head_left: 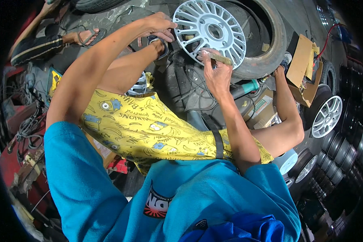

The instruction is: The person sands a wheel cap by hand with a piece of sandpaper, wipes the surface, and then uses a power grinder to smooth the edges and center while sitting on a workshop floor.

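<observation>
A light grey multi-spoke wheel face (203,28) lies tilted on a bare tyre (278,44) in front of me. My left hand (161,27) is closed at the wheel's left edge, thumb and fingertips against the outer ring. Grey dust marks my right hand (217,74), which is closed on a flat, greyish-tan strip (221,59) resting over the wheel's near edge. The kind of strip cannot be made out. Its lower part is hidden by my fingers.
Just below the tyre lies a green-ended power tool (246,88) with cables around it. An open cardboard box (306,68) and a white-spoked wheel (326,117) stand at the right. Stacked dark rims (339,149) line the far right. Another person's sandalled foot (86,37) is at upper left.
</observation>
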The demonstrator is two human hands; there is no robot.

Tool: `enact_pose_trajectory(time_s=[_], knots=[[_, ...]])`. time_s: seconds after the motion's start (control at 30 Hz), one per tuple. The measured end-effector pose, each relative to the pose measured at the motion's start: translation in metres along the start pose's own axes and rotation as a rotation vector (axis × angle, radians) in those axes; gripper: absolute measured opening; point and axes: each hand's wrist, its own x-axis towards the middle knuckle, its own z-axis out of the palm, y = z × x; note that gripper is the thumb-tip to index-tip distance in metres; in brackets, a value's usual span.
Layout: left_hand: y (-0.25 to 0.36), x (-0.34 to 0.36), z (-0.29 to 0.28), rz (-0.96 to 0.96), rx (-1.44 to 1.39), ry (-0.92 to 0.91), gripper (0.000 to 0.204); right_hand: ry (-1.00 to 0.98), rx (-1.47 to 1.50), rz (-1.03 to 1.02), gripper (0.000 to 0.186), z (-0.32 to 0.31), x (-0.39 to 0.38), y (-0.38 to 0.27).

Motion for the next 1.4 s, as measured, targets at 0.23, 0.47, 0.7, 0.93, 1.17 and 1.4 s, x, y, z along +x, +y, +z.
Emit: enact_pose_trajectory(time_s=[0.23, 0.47, 0.7, 0.93, 1.17, 1.4], knots=[[-0.003, 0.0, 0.003, 0.034, -0.066, 0.003, 0.045, -0.166, 0.071, 0.024, 0.022, -0.01, 0.008, -0.011], [-0.006, 0.006, 0.002, 0.034, -0.052, 0.009, 0.046, -0.268, -0.002, -0.104, 0.014, -0.014, 0.023, -0.013], [-0.012, 0.013, 0.01, -0.017, -0.096, -0.06, 0.054, -0.328, -0.266, 0.116, 0.028, -0.01, 0.026, -0.013], [-0.04, 0.015, 0.066, 0.088, -0.442, 0.036, 0.054, 0.077, 0.836, 0.53, 0.036, -0.063, 0.019, 0.045], [-0.019, -0.019, 0.227, 0.032, -1.075, 0.153, 0.035, 0.142, 0.777, 0.472, 0.032, -0.11, -0.013, 0.087], [-0.04, -0.007, 0.199, -0.037, -0.944, -0.215, 0.061, 0.072, 0.276, 0.274, 0.033, -0.109, -0.023, 0.088]])
